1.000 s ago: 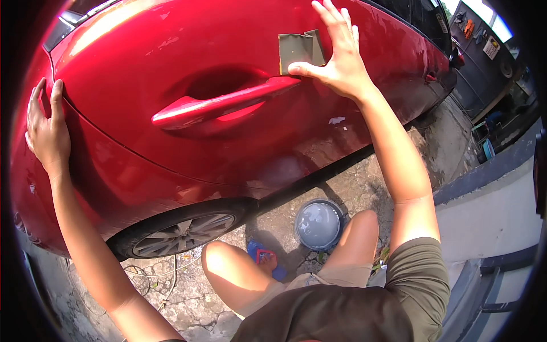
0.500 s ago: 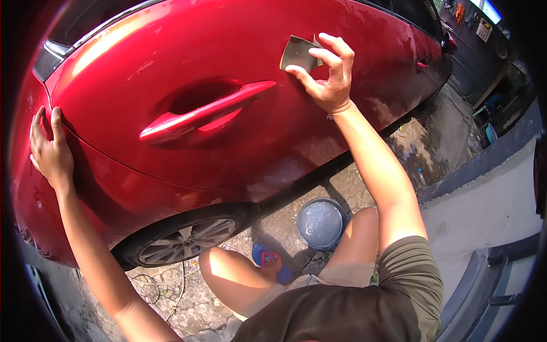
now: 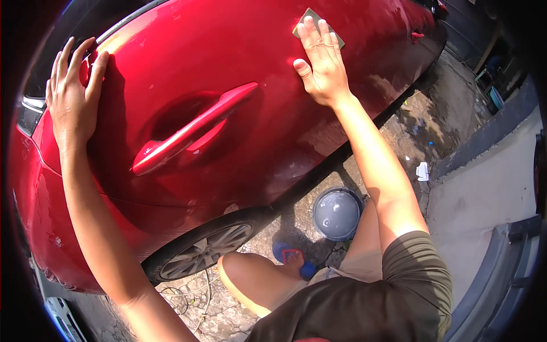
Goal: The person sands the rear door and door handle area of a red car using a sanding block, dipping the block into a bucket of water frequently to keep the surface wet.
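My left hand (image 3: 77, 97) rests with fingers spread on the red car's upper body (image 3: 131, 40), beside the dark window at upper left. Higher up the door, right of the handle (image 3: 194, 128), my right hand (image 3: 321, 71) lies with extended fingers over a small olive-brown sheet (image 3: 315, 15), pressing it to the paint. The thumb sits apart, below the sheet. The fingers partly hide the sheet, whose top and right corners show.
A grey round bucket (image 3: 336, 214) stands on cracked concrete by my knees and blue flip-flop (image 3: 307, 269). The wheel (image 3: 205, 251) is at lower left, with cords (image 3: 205, 302) nearby. A pale low wall (image 3: 478, 182) runs along the right.
My left hand has moved up toward the window. My right hand has shifted upward, its fingers straightening from a bent hold to lie over the sheet. The view has tilted somewhat.
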Demonstrator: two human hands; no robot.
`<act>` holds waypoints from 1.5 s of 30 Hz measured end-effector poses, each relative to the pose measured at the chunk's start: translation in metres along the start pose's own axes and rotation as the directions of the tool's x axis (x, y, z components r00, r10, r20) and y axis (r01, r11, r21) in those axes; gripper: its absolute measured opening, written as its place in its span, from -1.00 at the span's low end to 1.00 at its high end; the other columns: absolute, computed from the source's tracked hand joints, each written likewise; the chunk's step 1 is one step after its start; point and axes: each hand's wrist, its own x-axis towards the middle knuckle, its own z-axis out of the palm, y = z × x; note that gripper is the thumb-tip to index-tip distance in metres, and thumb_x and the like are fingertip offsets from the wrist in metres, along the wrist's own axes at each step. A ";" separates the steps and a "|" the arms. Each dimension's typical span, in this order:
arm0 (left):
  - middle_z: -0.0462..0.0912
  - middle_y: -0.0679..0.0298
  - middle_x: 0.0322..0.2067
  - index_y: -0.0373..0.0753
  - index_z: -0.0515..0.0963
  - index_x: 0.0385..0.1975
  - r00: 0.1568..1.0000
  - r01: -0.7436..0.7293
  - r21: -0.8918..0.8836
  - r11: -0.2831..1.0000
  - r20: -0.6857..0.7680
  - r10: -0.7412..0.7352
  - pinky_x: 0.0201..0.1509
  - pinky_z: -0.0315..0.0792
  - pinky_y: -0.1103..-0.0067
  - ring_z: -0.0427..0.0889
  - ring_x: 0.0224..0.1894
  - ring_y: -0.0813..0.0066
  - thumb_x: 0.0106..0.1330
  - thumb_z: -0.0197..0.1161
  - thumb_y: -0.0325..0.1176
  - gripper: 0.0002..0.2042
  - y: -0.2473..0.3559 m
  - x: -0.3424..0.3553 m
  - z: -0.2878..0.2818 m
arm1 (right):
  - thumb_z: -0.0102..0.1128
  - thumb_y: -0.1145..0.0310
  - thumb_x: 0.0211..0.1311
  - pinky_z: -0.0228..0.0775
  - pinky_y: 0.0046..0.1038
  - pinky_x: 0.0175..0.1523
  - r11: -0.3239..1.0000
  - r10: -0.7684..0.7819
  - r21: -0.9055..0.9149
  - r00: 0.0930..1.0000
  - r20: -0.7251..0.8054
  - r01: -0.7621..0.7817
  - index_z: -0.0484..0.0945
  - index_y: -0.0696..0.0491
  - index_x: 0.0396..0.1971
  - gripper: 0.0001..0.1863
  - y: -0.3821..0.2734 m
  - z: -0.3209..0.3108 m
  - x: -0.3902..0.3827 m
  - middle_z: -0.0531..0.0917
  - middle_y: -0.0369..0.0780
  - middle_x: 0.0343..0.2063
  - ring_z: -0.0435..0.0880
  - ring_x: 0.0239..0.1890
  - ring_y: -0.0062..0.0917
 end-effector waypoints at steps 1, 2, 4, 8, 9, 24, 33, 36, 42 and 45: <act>0.41 0.15 0.41 0.03 0.55 0.29 0.980 0.177 -0.179 0.968 0.118 -0.157 0.49 0.26 0.19 0.32 0.48 0.10 0.40 0.14 0.30 -0.38 0.001 0.000 0.006 | -0.17 -0.20 0.56 -0.21 0.09 0.60 0.995 0.094 -0.034 0.995 -0.029 -0.095 0.11 -0.09 0.58 -0.24 0.003 0.003 -0.016 0.05 -0.12 0.60 -0.09 0.62 -0.01; 0.42 0.15 0.40 0.03 0.55 0.29 0.984 0.170 -0.173 0.970 0.086 -0.157 0.48 0.27 0.20 0.35 0.46 0.10 0.40 0.13 0.31 -0.37 0.003 -0.001 0.008 | -0.19 -0.22 0.56 -0.25 0.13 0.59 0.985 0.169 -0.023 0.984 -0.047 -0.171 0.07 -0.07 0.59 -0.22 -0.001 0.004 -0.022 -0.01 -0.06 0.60 -0.13 0.62 0.03; 0.45 0.15 0.37 0.03 0.55 0.29 0.983 0.181 -0.182 0.967 0.075 -0.170 0.46 0.31 0.20 0.39 0.43 0.09 0.38 0.13 0.33 -0.36 0.006 -0.003 0.012 | -0.25 -0.27 0.55 -0.33 0.19 0.57 0.961 0.272 0.062 0.959 -0.083 -0.268 0.02 -0.02 0.60 -0.16 -0.031 0.012 -0.039 -0.09 0.07 0.59 -0.19 0.62 0.11; 0.51 0.16 0.33 0.02 0.55 0.28 0.966 0.242 -0.221 0.945 0.148 -0.213 0.41 0.37 0.21 0.46 0.38 0.10 0.37 0.13 0.36 -0.34 0.006 -0.004 0.012 | -0.34 -0.40 0.48 -0.46 0.13 0.60 0.999 0.005 0.051 0.988 0.152 -0.013 0.01 -0.11 0.61 -0.10 -0.127 0.041 -0.120 -0.09 -0.07 0.62 -0.23 0.65 -0.04; 0.52 0.16 0.32 0.02 0.55 0.28 0.960 0.259 -0.218 0.941 0.162 -0.227 0.40 0.39 0.22 0.48 0.37 0.11 0.37 0.13 0.37 -0.33 0.005 -0.005 0.011 | -0.33 -0.40 0.48 -0.48 0.12 0.61 0.999 -0.033 0.032 0.988 0.151 0.028 0.00 -0.13 0.61 -0.10 -0.124 0.044 -0.128 -0.09 -0.09 0.62 -0.23 0.65 -0.07; 0.57 0.14 0.27 0.03 0.55 0.28 0.958 0.249 -0.218 0.944 0.198 -0.207 0.36 0.43 0.20 0.56 0.31 0.11 0.41 0.09 0.35 -0.36 0.002 0.004 -0.002 | -0.35 -0.51 0.39 -0.44 0.38 0.52 0.890 0.429 0.150 0.903 0.043 -0.430 -0.16 0.09 0.60 0.10 -0.121 0.025 -0.048 -0.21 -0.05 0.62 -0.40 0.61 0.19; 0.59 0.13 0.20 -0.03 0.54 0.25 0.973 0.183 -0.140 0.973 0.165 -0.159 0.24 0.50 0.19 0.58 0.25 0.06 0.49 0.05 0.26 -0.42 0.000 0.004 -0.003 | -0.39 -0.45 0.45 -0.49 0.25 0.58 0.809 0.572 0.216 0.816 -0.079 -0.546 -0.12 0.03 0.61 0.01 -0.074 0.024 -0.028 -0.15 -0.12 0.63 -0.35 0.64 -0.01; 0.58 0.06 0.16 -0.05 0.51 0.24 0.927 0.258 -0.031 0.966 0.290 -0.239 0.19 0.51 0.15 0.60 0.21 0.01 0.49 -0.06 0.33 -0.37 0.009 0.006 0.011 | -0.45 -0.52 0.41 -0.50 0.21 0.59 0.965 0.216 0.110 0.960 0.180 -0.238 -0.10 -0.06 0.62 0.02 -0.106 0.031 -0.080 -0.15 -0.17 0.63 -0.35 0.65 -0.04; 0.56 0.04 0.20 -0.05 0.55 0.24 0.943 0.310 -0.080 0.947 0.155 -0.295 0.29 0.43 0.14 0.55 0.26 -0.02 0.45 0.00 0.37 -0.34 0.033 0.016 0.011 | -0.62 -0.52 0.41 -0.49 0.16 0.60 0.804 0.592 0.164 0.797 -0.121 -0.572 -0.13 -0.04 0.62 0.02 0.048 -0.008 0.006 -0.15 -0.10 0.63 -0.33 0.64 -0.01; 0.56 0.04 0.20 -0.07 0.57 0.21 0.955 0.289 -0.164 0.943 0.120 -0.272 0.31 0.42 0.16 0.55 0.26 -0.02 0.46 0.08 0.30 -0.39 0.029 0.001 0.016 | -0.48 -0.51 0.42 -0.50 0.20 0.59 0.949 0.276 0.133 0.958 0.084 -0.285 -0.11 0.03 0.61 0.04 -0.062 0.017 -0.024 -0.11 -0.07 0.62 -0.26 0.65 -0.06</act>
